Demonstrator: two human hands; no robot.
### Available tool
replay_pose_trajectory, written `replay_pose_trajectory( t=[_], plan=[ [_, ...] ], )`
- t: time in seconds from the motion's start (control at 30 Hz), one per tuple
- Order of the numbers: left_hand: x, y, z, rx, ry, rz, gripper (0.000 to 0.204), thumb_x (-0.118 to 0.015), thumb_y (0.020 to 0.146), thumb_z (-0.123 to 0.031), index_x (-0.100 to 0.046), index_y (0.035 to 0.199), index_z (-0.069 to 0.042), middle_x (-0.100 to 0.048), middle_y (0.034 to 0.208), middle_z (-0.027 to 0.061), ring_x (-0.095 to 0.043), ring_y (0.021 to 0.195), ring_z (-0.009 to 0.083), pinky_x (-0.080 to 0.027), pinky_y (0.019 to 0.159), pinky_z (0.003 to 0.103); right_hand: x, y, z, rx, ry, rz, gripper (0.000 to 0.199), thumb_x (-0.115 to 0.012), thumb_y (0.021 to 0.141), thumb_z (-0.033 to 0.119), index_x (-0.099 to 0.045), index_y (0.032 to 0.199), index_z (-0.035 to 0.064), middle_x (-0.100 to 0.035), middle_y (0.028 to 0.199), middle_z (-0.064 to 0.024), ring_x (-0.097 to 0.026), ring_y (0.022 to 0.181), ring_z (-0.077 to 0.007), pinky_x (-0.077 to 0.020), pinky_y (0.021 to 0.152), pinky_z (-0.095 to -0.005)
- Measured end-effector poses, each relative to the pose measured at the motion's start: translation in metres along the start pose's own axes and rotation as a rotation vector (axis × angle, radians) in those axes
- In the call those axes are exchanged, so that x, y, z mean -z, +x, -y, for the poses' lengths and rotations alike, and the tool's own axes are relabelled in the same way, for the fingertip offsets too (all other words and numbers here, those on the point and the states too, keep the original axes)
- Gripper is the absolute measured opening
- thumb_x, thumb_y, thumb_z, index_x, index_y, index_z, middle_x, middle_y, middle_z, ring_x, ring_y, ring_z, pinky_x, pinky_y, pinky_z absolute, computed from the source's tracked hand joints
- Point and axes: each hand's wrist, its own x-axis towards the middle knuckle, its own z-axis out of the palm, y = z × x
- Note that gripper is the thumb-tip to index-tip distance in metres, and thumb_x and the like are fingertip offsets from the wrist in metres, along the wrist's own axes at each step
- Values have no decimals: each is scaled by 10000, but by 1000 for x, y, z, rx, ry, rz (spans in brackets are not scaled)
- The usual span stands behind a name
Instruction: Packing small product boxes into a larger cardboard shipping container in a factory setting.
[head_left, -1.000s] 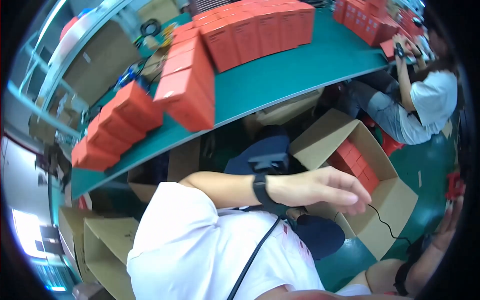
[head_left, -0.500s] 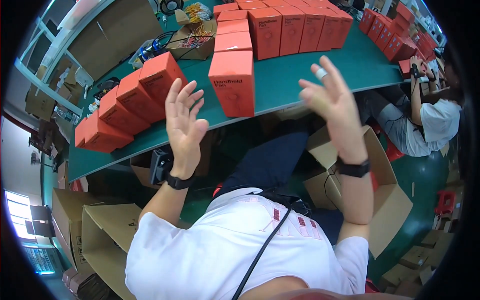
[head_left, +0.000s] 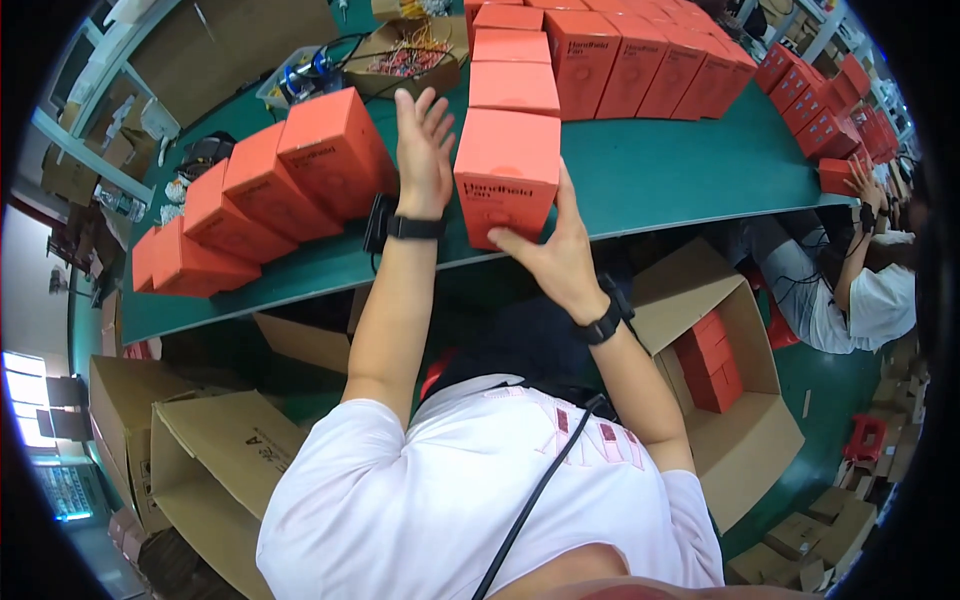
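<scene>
An orange carton [head_left: 505, 165] stands at the front end of a line of like cartons on the green table [head_left: 650, 175]. My right hand [head_left: 555, 250] grips its lower right corner, thumb on the front face and fingers up the right side. My left hand [head_left: 425, 150] is raised just left of the carton, fingers spread and palm toward it, holding nothing; whether it touches the carton is unclear. Both wrists wear black bands.
A slanted row of orange cartons [head_left: 250, 190] lies to the left, and another row [head_left: 640, 60] runs along the back. A cardboard tray of wires [head_left: 410, 55] sits behind. An open floor carton [head_left: 745, 440] holds orange boxes [head_left: 710, 360]. A seated co-worker [head_left: 860, 290] works at right. Empty cartons [head_left: 200, 450] stand at lower left.
Both hands have moved from raised in the air onto the nearest carton: the right now grips its corner, the left hovers at its left side. The view has tilted toward the table.
</scene>
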Motion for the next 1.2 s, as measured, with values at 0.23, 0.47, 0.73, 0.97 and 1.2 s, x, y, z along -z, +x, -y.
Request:
replay_pose_trajectory(
  t=[0.23,0.47,0.73,0.97,1.2],
  plan=[
    [10,52,33,-43,205,-25,831,-358,950,-655,-314,1472,-10,-419,1446,239,-433,1300,351,-318,1079,450,8,9,-19,26,97,63,622,-771,804,163,-473,1332,25,-642,1189,-127,-596,1115,-219,-440,965,-335],
    [13,55,56,-16,-33,162,782,-393,968,-604,-332,1445,12,-413,1431,269,-503,1249,288,-464,974,375,8,6,-24,26,65,120,877,-755,833,256,-244,1479,-44,-499,1386,-236,-510,1274,-319,-403,1038,-362],
    [-11,-38,28,-160,-19,75,888,-272,952,-691,-158,1523,-21,-293,1540,145,-337,1391,263,-291,1129,384,12,-8,-26,-37,86,54,815,-775,811,182,-320,1467,15,-556,1318,-149,-520,1237,-235,-376,1059,-367],
    [-2,-110,43,-325,288,310,981,-259,909,-751,-37,1542,-35,-273,1540,147,-291,1412,253,-220,1153,379,14,5,-11,22,81,150,931,-809,770,263,-271,1472,-27,-508,1357,-229,-515,1255,-289,-423,1023,-392],
    [-31,-154,45,-526,819,425,1322,-736,678,-667,43,1534,-30,128,1552,321,110,1436,501,-64,1141,591,44,-33,-27,-40,362,89,472,-763,777,-52,-554,1196,5,-647,1097,-69,-620,1012,-146,-509,890,-320]
  ],
)
